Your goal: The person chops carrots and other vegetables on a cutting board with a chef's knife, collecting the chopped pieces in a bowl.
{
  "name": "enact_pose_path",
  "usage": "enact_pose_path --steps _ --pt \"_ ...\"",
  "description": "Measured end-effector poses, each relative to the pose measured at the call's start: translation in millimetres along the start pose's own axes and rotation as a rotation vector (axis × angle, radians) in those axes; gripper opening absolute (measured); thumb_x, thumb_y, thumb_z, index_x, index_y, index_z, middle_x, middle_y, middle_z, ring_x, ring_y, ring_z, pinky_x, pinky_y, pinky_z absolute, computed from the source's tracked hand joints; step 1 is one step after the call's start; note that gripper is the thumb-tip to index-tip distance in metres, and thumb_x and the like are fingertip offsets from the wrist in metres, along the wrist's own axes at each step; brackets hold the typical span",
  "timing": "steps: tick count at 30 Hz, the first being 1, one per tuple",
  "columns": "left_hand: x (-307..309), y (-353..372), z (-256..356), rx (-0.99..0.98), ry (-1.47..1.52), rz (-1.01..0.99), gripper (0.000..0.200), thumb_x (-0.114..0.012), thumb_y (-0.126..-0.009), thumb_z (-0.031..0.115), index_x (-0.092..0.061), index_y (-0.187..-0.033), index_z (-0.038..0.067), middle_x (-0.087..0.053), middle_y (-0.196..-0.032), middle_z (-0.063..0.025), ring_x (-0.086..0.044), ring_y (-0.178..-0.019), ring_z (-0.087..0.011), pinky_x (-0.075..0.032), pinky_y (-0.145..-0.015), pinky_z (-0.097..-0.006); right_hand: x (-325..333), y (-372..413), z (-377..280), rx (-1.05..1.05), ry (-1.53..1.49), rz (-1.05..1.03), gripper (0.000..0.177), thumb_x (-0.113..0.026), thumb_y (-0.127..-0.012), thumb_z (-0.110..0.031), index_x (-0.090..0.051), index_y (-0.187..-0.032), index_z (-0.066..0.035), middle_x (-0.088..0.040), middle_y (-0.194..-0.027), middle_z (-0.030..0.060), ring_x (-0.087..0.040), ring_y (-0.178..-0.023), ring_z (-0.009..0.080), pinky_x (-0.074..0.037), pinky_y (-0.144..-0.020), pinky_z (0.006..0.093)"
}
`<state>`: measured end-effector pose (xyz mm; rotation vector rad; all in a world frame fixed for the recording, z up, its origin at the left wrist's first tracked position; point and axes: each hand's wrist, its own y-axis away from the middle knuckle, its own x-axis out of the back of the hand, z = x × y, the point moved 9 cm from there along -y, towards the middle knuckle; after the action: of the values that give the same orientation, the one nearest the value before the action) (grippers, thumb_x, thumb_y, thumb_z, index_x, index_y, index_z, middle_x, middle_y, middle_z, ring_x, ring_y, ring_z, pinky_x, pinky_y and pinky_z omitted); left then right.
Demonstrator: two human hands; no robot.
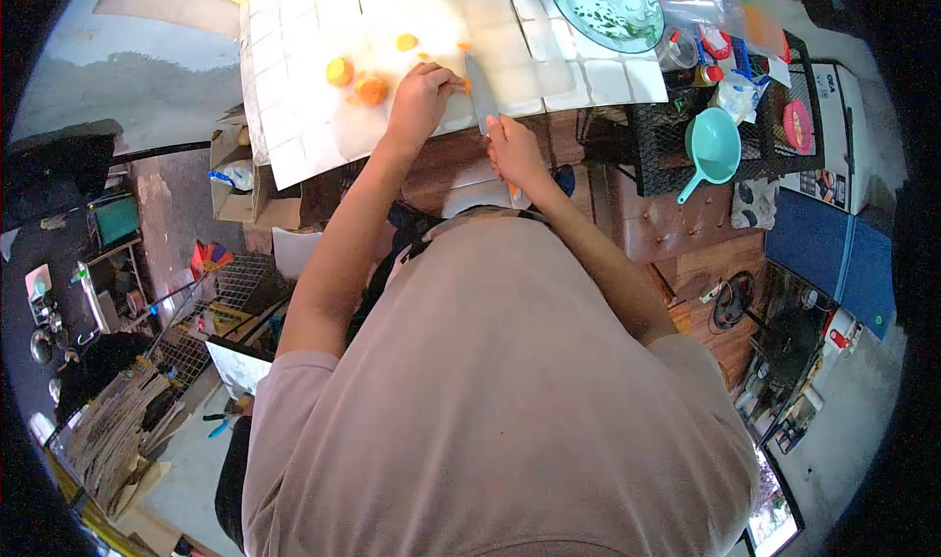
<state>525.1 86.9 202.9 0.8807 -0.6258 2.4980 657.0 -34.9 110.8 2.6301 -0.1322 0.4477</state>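
Note:
My left hand (425,95) is closed, its fingertips pinching a small carrot piece (464,85) on the pale cutting board (510,57). My right hand (515,153) is wrapped round the orange handle of a knife (477,82). The blade points away from me and lies right beside the pinched piece. To the left of my left hand sit a carrot chunk (339,72) and a larger carrot chunk (371,90). Farther back lies another carrot piece (406,42), with small bits scattered around it. Glare washes out part of the board.
A green-and-white patterned plate (608,8) stands at the table's (284,116) back right. Right of the table, a black mesh rack (667,155) holds jars, bags and a turquoise dipper (713,145). Below the table's left edge is a cardboard box (235,204).

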Motion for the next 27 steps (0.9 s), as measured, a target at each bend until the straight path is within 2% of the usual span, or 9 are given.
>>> enact_pose_path --steps 3,5,14,15,17,21,23,25,27 --pt "1.1 -0.3 1.5 -0.005 0.003 0.006 0.009 -0.073 -0.082 0.002 -0.078 -0.088 0.004 -0.073 -0.088 -0.0131 -0.068 -0.09 -0.0325 -0.055 -0.082 -0.0413 2.9 2.2 -12.9 0.106 0.038 0.053 0.044 -0.045 -0.108 -0.035 -0.063 -0.09 0.0 -0.066 -0.069 0.0202 -0.069 -0.064 0.0368 -0.052 -0.064 0.0516" --pt "-0.1 -1.1 0.0 -0.007 0.004 0.004 0.009 -0.073 -0.082 0.001 -0.078 -0.089 0.004 -0.073 -0.088 -0.0129 -0.068 -0.09 -0.0323 -0.055 -0.082 -0.0411 4.3 15.4 -21.9 -0.106 -0.102 -0.041 0.043 -0.045 -0.108 -0.034 -0.062 -0.089 0.001 -0.066 -0.071 0.0222 -0.068 -0.066 0.0407 -0.052 -0.065 0.0528" --pt "-1.5 0.5 -6.8 0.023 0.016 -0.017 0.011 -0.074 -0.082 0.002 -0.079 -0.09 0.005 -0.073 -0.088 -0.012 -0.069 -0.089 -0.0309 -0.056 -0.084 -0.0401 -1.9 -6.2 -4.1 0.123 0.065 0.084 0.042 -0.046 -0.108 -0.034 -0.064 -0.093 0.001 -0.067 -0.077 0.025 -0.068 -0.074 0.0445 -0.052 -0.069 0.0538" --pt "-0.6 0.1 -5.3 0.022 0.017 -0.012 0.011 -0.074 -0.082 0.003 -0.079 -0.09 0.006 -0.073 -0.088 -0.0118 -0.068 -0.089 -0.0307 -0.055 -0.084 -0.0398 1.2 -0.8 -10.9 0.119 0.065 0.084 0.042 -0.046 -0.108 -0.034 -0.064 -0.093 0.001 -0.067 -0.077 0.025 -0.068 -0.074 0.0445 -0.052 -0.069 0.0538" --pt "0.7 0.0 -0.8 0.032 0.017 -0.019 0.011 -0.075 -0.081 0.003 -0.079 -0.09 0.006 -0.073 -0.088 -0.0117 -0.068 -0.089 -0.0307 -0.055 -0.084 -0.0396 2.7 11.8 -21.0 -0.048 -0.054 -0.01 0.043 -0.046 -0.108 -0.035 -0.064 -0.093 0.002 -0.067 -0.083 0.028 -0.066 -0.082 0.0505 -0.05 -0.073 0.0571" --pt "0.8 0.4 -2.1 0.009 0.01 -0.01 0.011 -0.075 -0.081 0.003 -0.079 -0.09 0.006 -0.073 -0.088 -0.0117 -0.068 -0.088 -0.0309 -0.055 -0.084 -0.0394 -0.8 5.1 -5.4 0.08 0.015 0.029 0.045 -0.046 -0.108 -0.036 -0.064 -0.092 0.002 -0.068 -0.084 0.0273 -0.066 -0.083 0.0497 -0.051 -0.073 0.056" --pt "1.9 0.1 -1.6 0.018 0.023 -0.011 0.011 -0.074 -0.081 0.002 -0.079 -0.091 0.005 -0.073 -0.088 -0.0122 -0.069 -0.088 -0.0308 -0.056 -0.084 -0.0393 -4.6 -2.7 1.7 0.136 0.012 0.034 0.044 -0.047 -0.11 -0.038 -0.057 -0.089 -0.001 -0.051 -0.058 0.0023 -0.052 -0.046 0.0137 -0.044 -0.044 0.0326" --pt "-0.5 1.4 -5.7 0.031 0.04 -0.014 0.011 -0.074 -0.081 0.002 -0.079 -0.091 0.005 -0.073 -0.089 -0.0128 -0.069 -0.088 -0.0308 -0.056 -0.083 -0.0392 -4.4 -4.1 -9.1 0.132 -0.016 0.039 0.044 -0.047 -0.11 -0.038 -0.057 -0.089 -0.001 -0.051 -0.058 0.0022 -0.053 -0.046 0.0139 -0.044 -0.044 0.0327" --pt "0.9 1.6 -5.6 0.017 0.002 0.012 0.014 -0.077 -0.082 0.001 -0.079 -0.096 0.004 -0.075 -0.092 -0.0124 -0.072 -0.085 -0.0271 -0.059 -0.076 -0.0359 -3.0 -2.4 -9.7 0.122 -0.042 0.046 0.044 -0.047 -0.11 -0.038 -0.058 -0.089 -0.001 -0.051 -0.058 0.0022 -0.053 -0.045 0.0142 -0.044 -0.044 0.0328"
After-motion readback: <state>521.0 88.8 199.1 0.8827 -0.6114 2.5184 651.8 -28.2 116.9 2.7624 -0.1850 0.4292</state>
